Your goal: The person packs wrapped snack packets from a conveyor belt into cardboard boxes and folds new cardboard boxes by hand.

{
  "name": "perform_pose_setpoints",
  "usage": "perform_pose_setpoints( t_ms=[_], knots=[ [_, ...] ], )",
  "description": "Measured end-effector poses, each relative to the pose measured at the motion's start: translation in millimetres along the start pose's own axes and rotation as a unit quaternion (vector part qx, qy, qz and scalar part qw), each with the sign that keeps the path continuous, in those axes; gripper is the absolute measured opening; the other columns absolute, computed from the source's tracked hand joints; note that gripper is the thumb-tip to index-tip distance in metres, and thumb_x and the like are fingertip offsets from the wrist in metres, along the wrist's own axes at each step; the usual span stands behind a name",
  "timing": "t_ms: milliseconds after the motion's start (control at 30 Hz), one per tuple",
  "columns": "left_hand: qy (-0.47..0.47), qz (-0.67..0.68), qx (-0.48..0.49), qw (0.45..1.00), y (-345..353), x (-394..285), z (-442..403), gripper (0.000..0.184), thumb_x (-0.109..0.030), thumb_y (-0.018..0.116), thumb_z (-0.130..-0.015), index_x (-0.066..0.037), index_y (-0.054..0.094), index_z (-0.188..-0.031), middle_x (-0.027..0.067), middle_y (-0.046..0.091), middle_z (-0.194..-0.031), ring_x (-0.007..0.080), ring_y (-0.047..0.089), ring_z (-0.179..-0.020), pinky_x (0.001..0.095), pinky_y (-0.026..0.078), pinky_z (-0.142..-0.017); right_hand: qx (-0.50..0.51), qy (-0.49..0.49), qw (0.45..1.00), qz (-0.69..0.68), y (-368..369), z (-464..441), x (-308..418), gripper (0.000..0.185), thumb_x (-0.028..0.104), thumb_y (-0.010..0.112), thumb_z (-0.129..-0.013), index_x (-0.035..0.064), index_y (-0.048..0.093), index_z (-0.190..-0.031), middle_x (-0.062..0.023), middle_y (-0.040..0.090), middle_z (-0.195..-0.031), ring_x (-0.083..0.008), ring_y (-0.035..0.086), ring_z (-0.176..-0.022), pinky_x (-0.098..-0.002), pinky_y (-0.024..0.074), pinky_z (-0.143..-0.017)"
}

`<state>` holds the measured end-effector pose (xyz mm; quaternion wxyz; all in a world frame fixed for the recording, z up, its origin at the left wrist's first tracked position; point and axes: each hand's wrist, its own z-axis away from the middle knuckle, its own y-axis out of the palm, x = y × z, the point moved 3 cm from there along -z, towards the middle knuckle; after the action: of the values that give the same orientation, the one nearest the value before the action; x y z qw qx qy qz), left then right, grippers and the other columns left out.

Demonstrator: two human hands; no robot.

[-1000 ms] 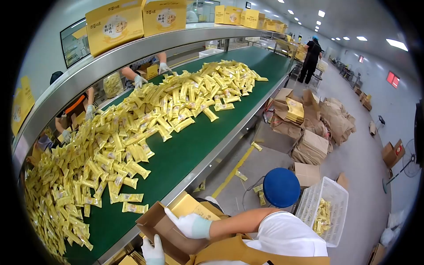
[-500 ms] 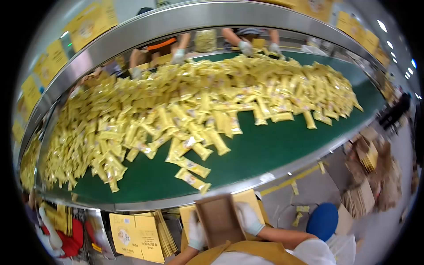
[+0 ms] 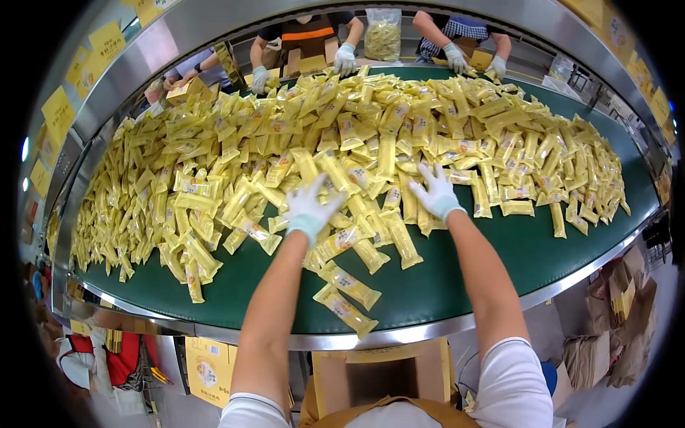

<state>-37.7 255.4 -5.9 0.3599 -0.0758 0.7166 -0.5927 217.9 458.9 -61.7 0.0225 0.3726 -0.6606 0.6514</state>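
My left hand (image 3: 310, 210), in a white glove, reaches onto the near side of a large heap of yellow wrapped snack packets (image 3: 271, 132). Its fingers are spread over the packets, slightly blurred. To its right, my right hand (image 3: 437, 192), also gloved, is open with fingers apart at the heap's near edge. Loose packets lie between the two hands. Two single packets (image 3: 346, 312) rest on the green belt (image 3: 435, 285) closer to me. Below the belt's edge, an open cardboard box (image 3: 332, 378) stands against my apron, its brown inside showing.
A metal rim (image 3: 399, 337) borders the belt. Across it, co-workers' gloved hands (image 3: 457, 58) handle packets beside small boxes. A clear bag (image 3: 382, 36) of packets stands there. Flattened yellow cartons (image 3: 208, 371) are at lower left, brown cardboard (image 3: 621, 314) at lower right.
Both my hands have left the small brown box they held near my body and stretched forward onto the packets. The view has shifted, and the box now sits low by my apron.
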Motion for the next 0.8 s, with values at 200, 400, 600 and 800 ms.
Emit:
perform_pose_setpoints(
  t_ms=[200, 400, 600, 800],
  knots=[
    [0.101, -0.035, 0.047, 0.993, 31, -28, 40, 0.071, -0.062, 0.067, -0.079, -0.026, 0.057, -0.139, 0.0173, 0.059, -0.132, 0.0332, 0.053, -0.128, 0.0721, 0.012, -0.113, 0.035, 0.010, 0.994, 0.103, 4, 38, 61, 0.074, 0.068, 0.063, -0.077, 0.0271, 0.058, -0.139, -0.0189, 0.036, -0.155, -0.0441, 0.047, -0.126, -0.0539, 0.0433, -0.098],
    [0.254, -0.071, 0.164, 0.950, 8, -16, 81, 0.060, -0.058, 0.062, -0.086, -0.024, 0.060, -0.135, 0.0183, 0.060, -0.128, 0.0349, 0.055, -0.123, 0.0528, 0.032, -0.108, 0.017, -0.059, 0.987, 0.151, -3, 111, 54, 0.065, 0.062, 0.064, -0.079, 0.0239, 0.062, -0.132, -0.0154, 0.052, -0.139, -0.0439, 0.044, -0.128, -0.0548, 0.0428, -0.096],
    [0.414, -0.025, 0.096, 0.905, -33, 4, 162, 0.056, -0.037, 0.072, -0.084, -0.018, 0.059, -0.135, 0.0132, 0.057, -0.135, 0.0310, 0.052, -0.126, 0.0430, 0.039, -0.104, -0.053, -0.207, 0.967, 0.142, -42, 184, 41, 0.062, 0.046, 0.065, -0.087, 0.0182, 0.052, -0.141, -0.0188, 0.053, -0.135, -0.0426, 0.044, -0.130, -0.0532, 0.0351, -0.105],
    [0.466, 0.012, 0.134, 0.874, -21, 36, 230, 0.070, -0.025, 0.083, -0.067, -0.016, 0.059, -0.133, 0.0064, 0.058, -0.133, 0.0272, 0.054, -0.122, 0.0423, 0.041, -0.103, -0.050, -0.081, 0.991, 0.094, -38, 237, 37, 0.064, 0.034, 0.076, -0.081, 0.0040, 0.054, -0.133, -0.0221, 0.060, -0.116, -0.0402, 0.057, -0.107, -0.0486, 0.0457, -0.092]
  ],
)
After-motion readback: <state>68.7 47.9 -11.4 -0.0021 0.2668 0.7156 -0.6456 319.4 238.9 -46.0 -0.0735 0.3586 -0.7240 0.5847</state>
